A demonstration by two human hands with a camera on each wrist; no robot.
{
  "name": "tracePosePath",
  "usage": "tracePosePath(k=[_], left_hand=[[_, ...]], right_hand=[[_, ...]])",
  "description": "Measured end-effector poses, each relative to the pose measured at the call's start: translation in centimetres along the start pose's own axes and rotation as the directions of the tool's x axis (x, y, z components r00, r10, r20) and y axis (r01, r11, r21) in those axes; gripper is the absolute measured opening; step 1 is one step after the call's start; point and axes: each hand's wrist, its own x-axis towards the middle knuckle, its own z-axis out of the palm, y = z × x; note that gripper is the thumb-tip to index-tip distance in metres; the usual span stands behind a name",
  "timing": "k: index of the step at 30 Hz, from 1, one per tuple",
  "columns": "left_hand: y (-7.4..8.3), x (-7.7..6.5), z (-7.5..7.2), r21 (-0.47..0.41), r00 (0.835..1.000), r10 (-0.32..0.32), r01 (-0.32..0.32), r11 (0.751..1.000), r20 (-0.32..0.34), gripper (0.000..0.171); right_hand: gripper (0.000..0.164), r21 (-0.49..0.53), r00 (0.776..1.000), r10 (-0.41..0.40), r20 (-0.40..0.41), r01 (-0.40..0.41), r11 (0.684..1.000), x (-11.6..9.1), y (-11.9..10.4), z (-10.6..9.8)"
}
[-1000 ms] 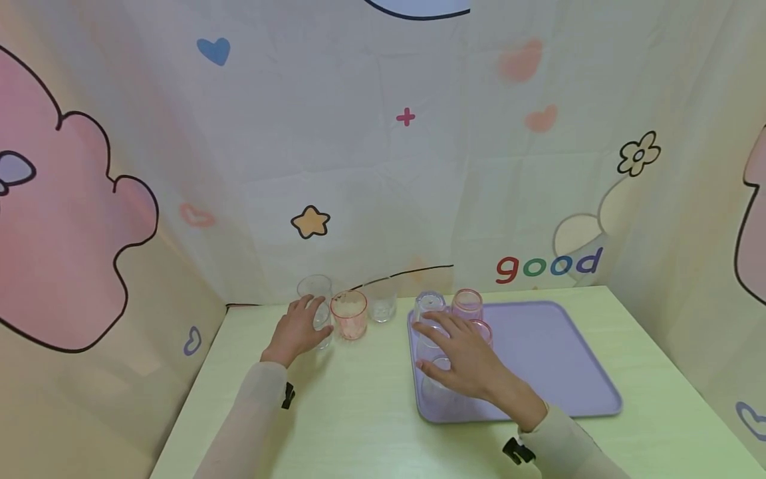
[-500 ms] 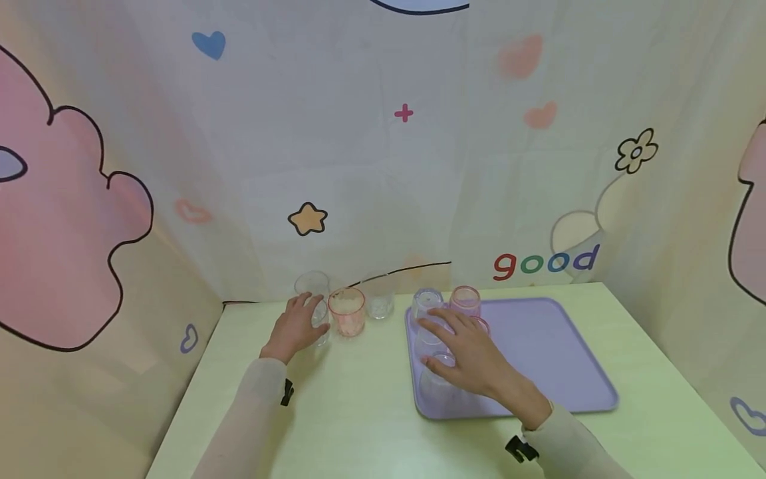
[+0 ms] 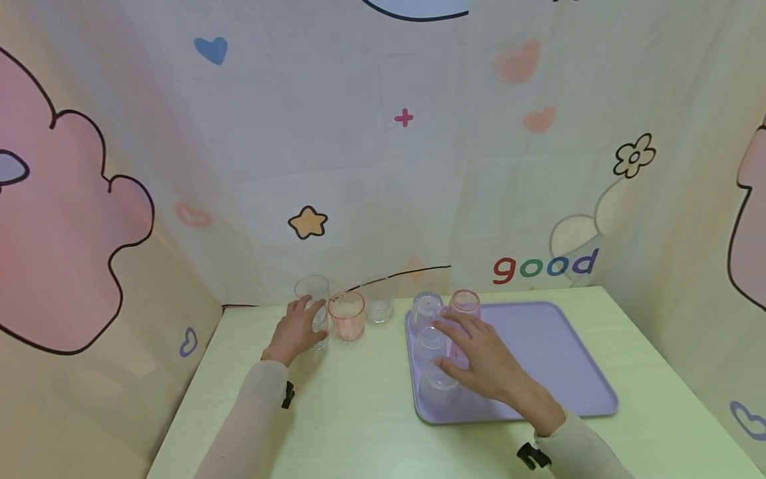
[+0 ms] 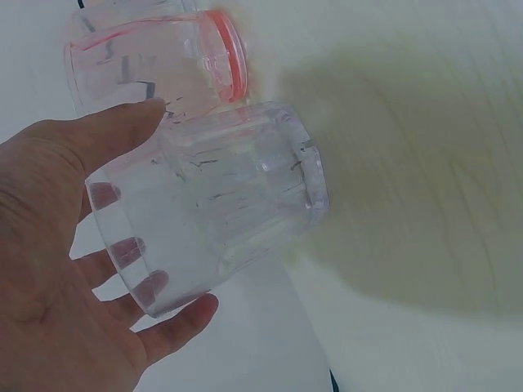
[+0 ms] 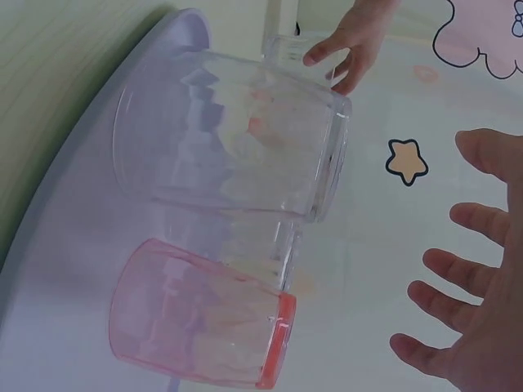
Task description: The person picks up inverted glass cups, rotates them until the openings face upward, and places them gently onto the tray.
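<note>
"What's the left hand (image 3: 294,332) doing?"

"Gripping a clear faceted glass tumbler (image 4: 233,200) between its thumb and curled fingers. A pink transparent red-rimmed cup (image 3: 348,322) stands just beside the thumb."

"And the right hand (image 3: 487,362)?"

"Its fingers are spread, with nothing in them. Below the fingertips, apart from them, a clear transparent upturned cup (image 5: 237,139) and a pink red-based upturned cup (image 5: 200,318) stand on a lilac rectangular tray (image 3: 556,359)."

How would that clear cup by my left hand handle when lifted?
The clear cup is likely stiff: its walls hold a crisp shape. Its smooth, shiny sides may slip, but the thick-looking base suggests it should stand steady.
</note>
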Motion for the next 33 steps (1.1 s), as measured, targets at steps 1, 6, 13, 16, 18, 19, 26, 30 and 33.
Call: tracePosePath(k=[1, 6, 13, 16, 18, 19, 26, 30, 33], left_hand=[[0.0, 0.0, 0.0, -0.002, 1.0, -0.001, 0.001, 1.0, 0.001, 0.072], [0.0, 0.1, 0.0, -0.002, 1.0, 0.001, -0.001, 1.0, -0.002, 0.072], [0.1, 0.1, -0.1, 0.005, 1.0, 0.011, -0.011, 1.0, -0.013, 0.07], [0.1, 0.1, -0.1, 0.004, 1.0, 0.008, -0.008, 1.0, -0.007, 0.069], [0.1, 0.0, -0.2, 0.0, 1.0, 0.007, -0.007, 1.0, -0.004, 0.069], [0.0, 0.0, -0.2, -0.001, 1.0, 0.007, -0.007, 1.0, -0.002, 0.069], [0.0, -0.3, -0.8, -0.024, 1.0, 0.003, -0.004, 1.0, -0.008, 0.069], [0.3, -0.7, -1.1, -0.039, 1.0, 0.005, -0.005, 0.999, -0.005, 0.07], [0.3, -1.0, -1.2, -0.03, 1.0, 0.001, -0.001, 1.0, 0.007, 0.071]], right_hand=[[0.06, -0.001, 1.0, 0.003, -0.003, -0.003, 1.0, -0.1, 0.1, 0.0], [0.059, -0.007, 0.999, 0.026, -0.021, -0.026, 1.0, -0.8, 1.0, -0.2], [0.058, -0.002, 0.997, 0.064, -0.03, -0.064, 0.998, -1.8, 2.0, -0.6], [0.057, -0.011, 0.997, 0.072, -0.041, -0.072, 0.997, -2.2, 2.5, -0.9], [0.057, -0.024, 0.996, 0.068, -0.051, -0.069, 0.997, -2.4, 2.7, -1.1], [0.057, -0.03, 0.996, 0.063, -0.058, -0.064, 0.997, -2.5, 2.9, -1.1], [0.058, -0.031, 0.996, 0.043, -0.081, -0.045, 0.998, -2.6, 3.3, -1.0], [0.058, -0.021, 0.996, 0.032, -0.084, -0.034, 0.999, -2.4, 3.1, -0.8], [0.059, -0.005, 0.996, 0.03, -0.078, -0.031, 1.0, -2.1, 2.8, -0.7]])
